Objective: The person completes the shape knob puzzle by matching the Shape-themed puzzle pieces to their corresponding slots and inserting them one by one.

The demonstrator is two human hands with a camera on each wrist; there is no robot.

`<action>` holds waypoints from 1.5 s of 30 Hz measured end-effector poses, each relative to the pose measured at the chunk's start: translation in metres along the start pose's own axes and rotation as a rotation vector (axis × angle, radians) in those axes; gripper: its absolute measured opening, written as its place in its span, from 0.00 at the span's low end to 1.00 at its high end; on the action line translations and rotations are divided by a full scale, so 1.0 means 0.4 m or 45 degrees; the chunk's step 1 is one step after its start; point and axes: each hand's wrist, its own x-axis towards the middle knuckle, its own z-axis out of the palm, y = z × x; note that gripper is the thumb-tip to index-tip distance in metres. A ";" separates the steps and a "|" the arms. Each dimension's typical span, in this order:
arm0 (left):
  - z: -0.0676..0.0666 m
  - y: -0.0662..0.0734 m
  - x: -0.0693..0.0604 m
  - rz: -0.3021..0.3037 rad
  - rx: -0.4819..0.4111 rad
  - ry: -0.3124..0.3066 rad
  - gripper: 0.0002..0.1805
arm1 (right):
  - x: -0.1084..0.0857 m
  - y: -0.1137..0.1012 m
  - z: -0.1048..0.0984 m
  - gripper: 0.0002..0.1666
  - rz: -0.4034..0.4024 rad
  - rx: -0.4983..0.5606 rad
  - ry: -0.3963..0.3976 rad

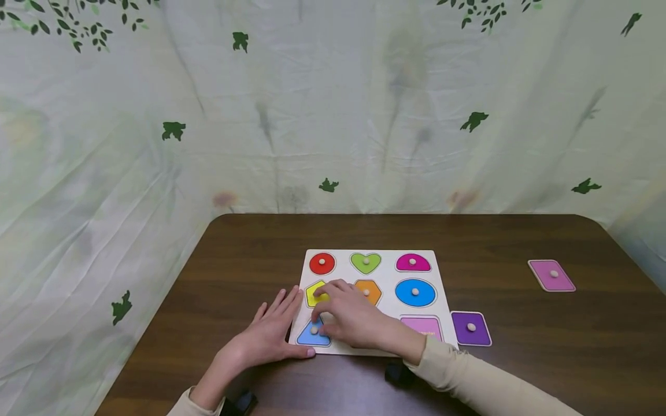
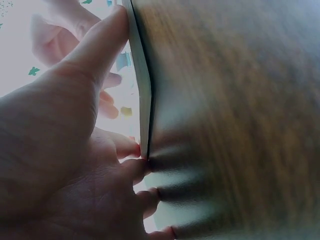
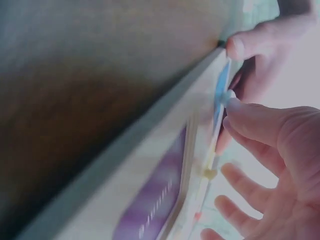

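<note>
A white shape puzzle board (image 1: 340, 349) lies on the table. My right hand (image 1: 356, 318) reaches over its lower left, thumb and index finger pinching the knob of the blue triangle piece (image 1: 307, 339), which sits in the board's near left corner. In the right wrist view the thumb touches that knob (image 3: 227, 96), with the other fingers spread loosely. My left hand (image 1: 270, 335) rests against the board's left side, fingers extended, thumb on its near edge. A purple recess (image 3: 157, 195) with lettering shows in the right wrist view, hidden by my right hand in the head view.
Red circle (image 1: 322, 268), green heart (image 1: 366, 267), magenta half circle (image 1: 413, 267), yellow (image 1: 310, 301), orange hexagon (image 1: 373, 294) and blue oval (image 1: 415, 300) pieces sit in the board. A pink recess (image 1: 424, 326) is uncovered. Purple (image 1: 468, 335) and pink (image 1: 546, 280) knobbed pieces lie right.
</note>
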 end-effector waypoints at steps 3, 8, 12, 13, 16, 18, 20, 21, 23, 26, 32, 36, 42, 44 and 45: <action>0.000 0.001 -0.002 -0.004 -0.003 0.007 0.64 | -0.011 0.008 -0.013 0.11 0.022 0.037 0.018; -0.002 0.004 -0.002 -0.019 0.002 0.008 0.64 | -0.040 0.019 -0.034 0.10 0.038 0.100 0.050; -0.001 0.005 -0.002 -0.026 -0.002 0.005 0.65 | -0.067 0.028 -0.046 0.10 0.040 0.122 0.095; -0.001 0.005 -0.002 -0.026 -0.005 0.005 0.65 | -0.074 0.030 -0.049 0.10 0.043 0.127 0.107; 0.001 0.005 -0.001 -0.026 -0.010 0.007 0.65 | -0.093 0.032 -0.059 0.11 0.064 0.148 0.141; 0.001 0.005 -0.001 -0.027 -0.010 0.008 0.65 | -0.106 0.033 -0.067 0.12 0.074 0.170 0.160; 0.002 0.005 0.000 -0.028 -0.009 0.010 0.65 | -0.120 0.037 -0.074 0.12 0.083 0.188 0.177; 0.002 0.005 0.000 -0.029 -0.010 0.010 0.65 | -0.127 0.039 -0.078 0.11 0.087 0.193 0.185; 0.003 0.005 0.001 -0.032 -0.007 0.009 0.65 | -0.141 0.046 -0.085 0.11 0.092 0.201 0.201; 0.004 0.005 0.002 -0.038 -0.004 0.008 0.65 | -0.163 0.060 -0.095 0.10 0.106 0.214 0.229; 0.005 0.005 0.003 -0.045 -0.013 0.009 0.65 | -0.211 0.091 -0.107 0.10 0.099 0.210 0.322; 0.004 0.006 0.003 -0.053 -0.017 0.003 0.65 | -0.244 0.112 -0.111 0.10 0.113 0.190 0.366; 0.004 0.007 0.003 -0.046 -0.007 0.010 0.65 | -0.289 0.139 -0.122 0.13 0.159 0.162 0.399; 0.004 0.007 0.003 -0.046 -0.006 0.010 0.65 | -0.302 0.147 -0.127 0.15 0.169 0.149 0.409; 0.004 0.007 0.003 -0.047 -0.006 0.010 0.65 | -0.309 0.150 -0.129 0.16 0.176 0.138 0.416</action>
